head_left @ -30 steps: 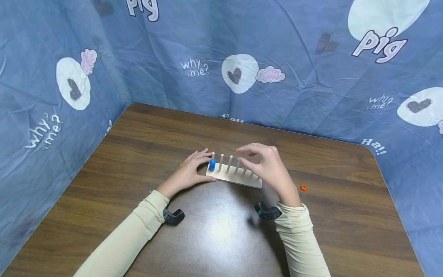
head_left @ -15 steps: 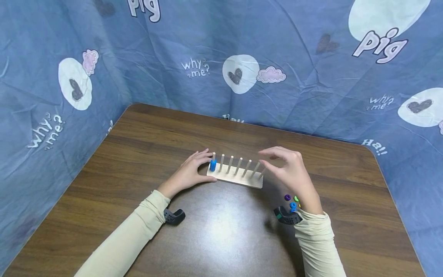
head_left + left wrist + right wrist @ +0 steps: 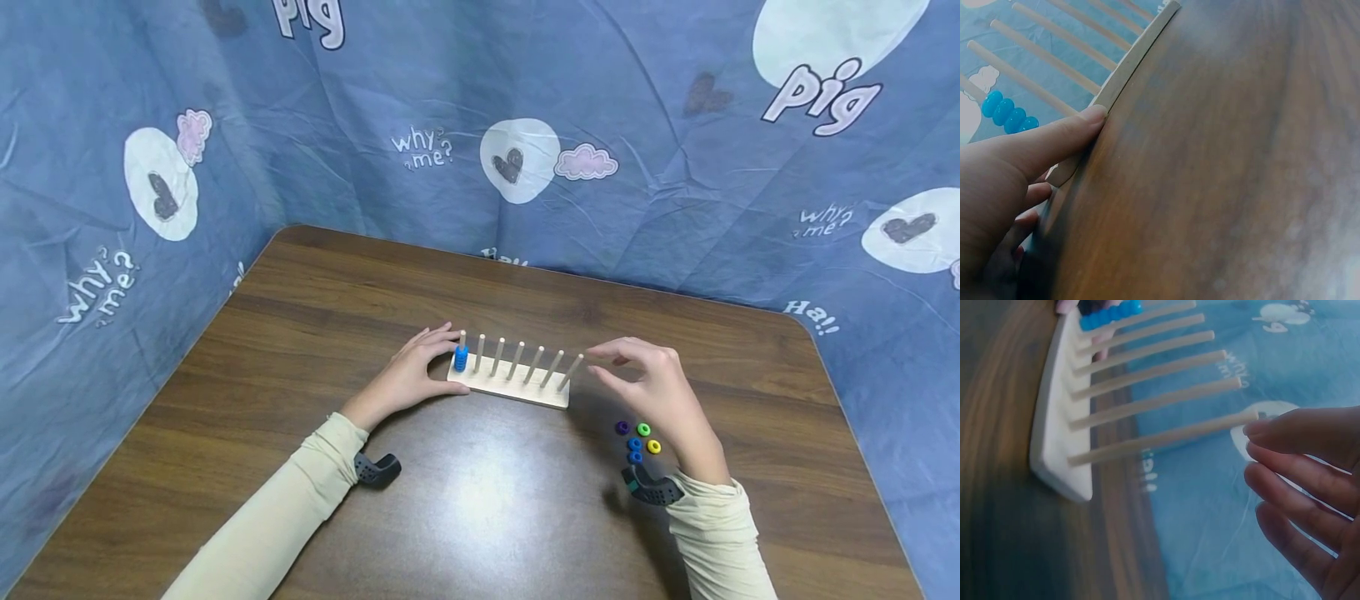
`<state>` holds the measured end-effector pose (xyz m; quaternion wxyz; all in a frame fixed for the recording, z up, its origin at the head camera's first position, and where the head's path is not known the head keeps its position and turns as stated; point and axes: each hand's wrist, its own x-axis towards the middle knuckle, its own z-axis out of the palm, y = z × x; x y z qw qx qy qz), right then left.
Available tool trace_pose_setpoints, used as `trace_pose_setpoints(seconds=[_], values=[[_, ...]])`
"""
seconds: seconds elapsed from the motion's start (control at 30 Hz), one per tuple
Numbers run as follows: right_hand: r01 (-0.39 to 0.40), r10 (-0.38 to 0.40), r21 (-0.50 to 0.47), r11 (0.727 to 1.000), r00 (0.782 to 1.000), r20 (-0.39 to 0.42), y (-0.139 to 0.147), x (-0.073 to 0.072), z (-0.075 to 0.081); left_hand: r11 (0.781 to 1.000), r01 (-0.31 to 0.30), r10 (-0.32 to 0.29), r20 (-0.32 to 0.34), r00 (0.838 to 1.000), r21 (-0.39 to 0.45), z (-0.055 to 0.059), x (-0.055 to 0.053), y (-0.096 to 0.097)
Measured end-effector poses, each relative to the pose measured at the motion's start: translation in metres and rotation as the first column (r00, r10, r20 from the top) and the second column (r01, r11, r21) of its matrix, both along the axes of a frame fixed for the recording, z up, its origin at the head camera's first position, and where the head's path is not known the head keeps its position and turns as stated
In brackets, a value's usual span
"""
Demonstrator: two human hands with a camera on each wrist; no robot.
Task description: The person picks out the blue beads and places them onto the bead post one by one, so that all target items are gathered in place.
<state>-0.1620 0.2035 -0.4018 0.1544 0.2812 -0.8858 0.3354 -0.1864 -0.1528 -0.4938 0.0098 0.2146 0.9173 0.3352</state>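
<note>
A pale wooden peg board with a row of upright pegs stands on the table. Blue rings are stacked on its leftmost peg; the other pegs carry nothing. My left hand grips the board's left end, and in the left wrist view the thumb presses along its front edge. Just past the rightmost peg hovers my right hand, its fingers loosely bent and nothing between them. In the right wrist view its thumb appears close to that peg's tip; whether they touch I cannot tell.
Loose rings lie right of the board, near my right wrist: a purple ring, a green ring, a yellow ring and two blue rings. A printed blue cloth hangs behind the brown table.
My right hand has moved rightward along the pegs to beyond the last one, uncovering the purple, green, yellow and blue rings; an orange ring seen earlier is now out of sight. The left hand stays put.
</note>
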Motion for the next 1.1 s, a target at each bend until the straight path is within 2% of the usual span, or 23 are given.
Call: trace_pose_setpoints(seconds=[0.3, 0.57, 0.7, 0.97, 1.1], values=[[0.012, -0.013, 0.059, 0.998, 1.000, 0.005, 0.017, 0.006, -0.012, 1.000, -0.014, 0.014, 0.015, 1.000, -0.009, 0.001, 0.001, -0.001], [0.025, -0.027, 0.106, 0.994, 0.999, 0.018, 0.036, 0.012, -0.015, 1.000, -0.013, 0.014, 0.014, 1.000, -0.010, 0.001, 0.001, 0.000], [0.019, -0.026, 0.145, 0.989, 0.998, 0.051, 0.046, 0.017, -0.018, 1.000, -0.009, 0.009, 0.029, 1.000, -0.012, 0.001, 0.001, 0.000], [0.007, -0.026, 0.189, 0.982, 0.995, 0.096, 0.056, 0.029, -0.030, 1.000, -0.014, 0.014, 0.011, 1.000, -0.008, 0.000, 0.000, 0.000], [0.007, -0.045, 0.211, 0.977, 0.984, 0.173, 0.062, 0.035, -0.034, 1.000, -0.013, 0.013, 0.011, 1.000, -0.012, -0.001, 0.000, 0.000]])
